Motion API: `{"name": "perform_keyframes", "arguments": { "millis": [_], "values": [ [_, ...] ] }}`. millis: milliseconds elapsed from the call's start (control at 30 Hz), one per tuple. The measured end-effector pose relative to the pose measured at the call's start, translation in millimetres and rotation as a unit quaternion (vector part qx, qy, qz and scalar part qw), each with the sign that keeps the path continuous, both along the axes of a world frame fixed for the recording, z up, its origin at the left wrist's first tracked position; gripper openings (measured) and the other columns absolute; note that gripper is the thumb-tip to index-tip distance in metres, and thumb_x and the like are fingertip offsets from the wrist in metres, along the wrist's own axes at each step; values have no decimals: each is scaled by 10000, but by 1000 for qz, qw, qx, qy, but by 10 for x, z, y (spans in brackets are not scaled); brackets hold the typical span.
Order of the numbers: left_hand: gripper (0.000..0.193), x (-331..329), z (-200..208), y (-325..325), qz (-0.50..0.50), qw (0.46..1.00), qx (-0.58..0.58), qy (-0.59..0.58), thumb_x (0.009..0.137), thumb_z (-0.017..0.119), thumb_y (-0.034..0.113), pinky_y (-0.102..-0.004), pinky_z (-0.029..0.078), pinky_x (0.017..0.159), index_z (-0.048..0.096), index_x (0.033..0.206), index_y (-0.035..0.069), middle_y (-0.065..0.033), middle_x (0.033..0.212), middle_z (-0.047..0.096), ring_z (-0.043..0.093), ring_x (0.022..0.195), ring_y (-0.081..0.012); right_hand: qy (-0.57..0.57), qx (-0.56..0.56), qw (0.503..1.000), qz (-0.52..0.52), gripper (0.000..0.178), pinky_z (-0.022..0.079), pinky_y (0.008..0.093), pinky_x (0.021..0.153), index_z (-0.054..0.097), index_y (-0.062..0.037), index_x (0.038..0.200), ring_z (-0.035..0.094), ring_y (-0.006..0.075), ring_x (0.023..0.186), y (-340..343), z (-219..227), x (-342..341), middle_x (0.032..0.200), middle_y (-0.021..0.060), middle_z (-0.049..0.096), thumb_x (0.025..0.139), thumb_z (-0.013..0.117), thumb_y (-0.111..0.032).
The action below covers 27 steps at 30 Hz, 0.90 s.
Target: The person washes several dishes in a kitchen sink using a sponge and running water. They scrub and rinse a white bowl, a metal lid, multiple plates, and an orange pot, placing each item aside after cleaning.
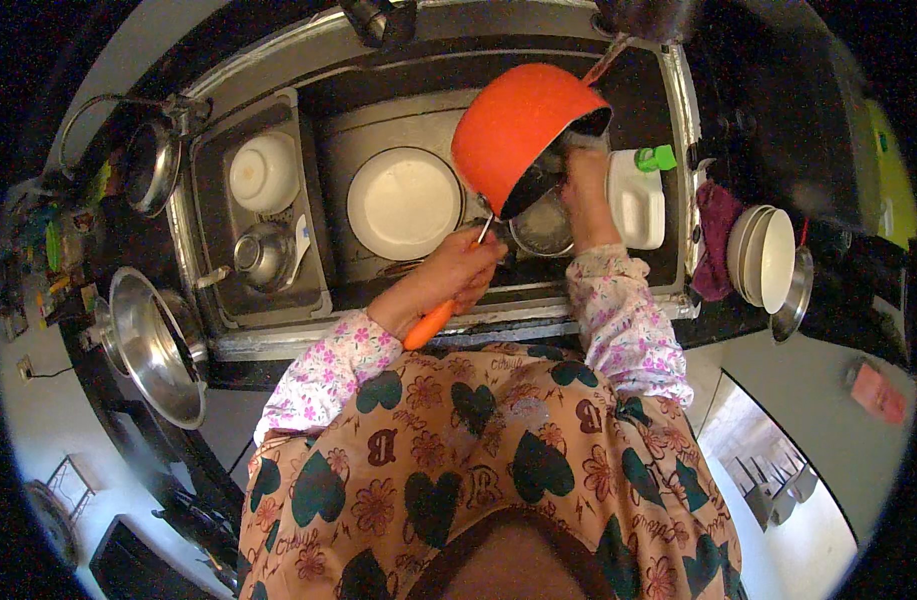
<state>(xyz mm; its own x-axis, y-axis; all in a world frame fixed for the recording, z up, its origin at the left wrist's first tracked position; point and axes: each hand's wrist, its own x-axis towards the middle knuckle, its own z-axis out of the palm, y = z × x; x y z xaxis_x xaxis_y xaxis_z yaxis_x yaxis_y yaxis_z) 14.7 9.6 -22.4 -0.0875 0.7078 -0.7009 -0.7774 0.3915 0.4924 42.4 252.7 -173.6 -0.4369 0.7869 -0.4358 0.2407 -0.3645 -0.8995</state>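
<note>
An orange saucepan (518,125) is tilted on its side above the sink, its dark inside turned toward my right. My left hand (453,272) is closed round its handle (428,328), the orange grip end showing below. Inside the pan's mouth, my right hand (585,195) reaches in against the inner wall. Its fingers are blurred and partly hidden, so I cannot make out what they hold. Below the pan, a round metal vessel (541,225) sits in the sink, partly covered. To its left lies a white dish with a dark rim (403,205).
A white jug with a green cap (635,210) stands right of my right hand. The left compartment (300,125) holds a white bowl (265,172), a steel bowl (265,255) and a white-handled utensil (300,248). Beyond the right rim are a purple cloth (715,240) and stacked white bowls (768,260).
</note>
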Motion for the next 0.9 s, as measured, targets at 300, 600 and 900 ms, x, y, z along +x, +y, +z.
{"name": "perform_keyframes", "arguments": {
  "millis": [300,600,900],
  "values": [
    [145,-87,-363,137,28,993,-40,110,896,485,230,-246,245,280,438,853,101,15,508,378,346,336,-97,114,-175,943,260,348,539,358,627,491,-78,1174,624,268,858,-1003,298,260,1020,142,587,846,558,-170],
    [175,-202,14,66,22,999,-10,-34,906,496,246,-211,233,288,418,799,133,53,497,346,292,326,-57,-51,649,689,318,371,479,422,772,521,-10,1140,593,373,873,-257,1115,-99,974,207,598,810,598,-161],
    [279,-74,24,104,0,988,28,-150,900,503,230,-213,218,283,345,686,145,48,479,317,283,322,-53,-8,462,826,322,197,491,449,717,633,-7,833,601,394,769,-615,1035,-330,836,220,618,659,623,-97]
  ]
}}
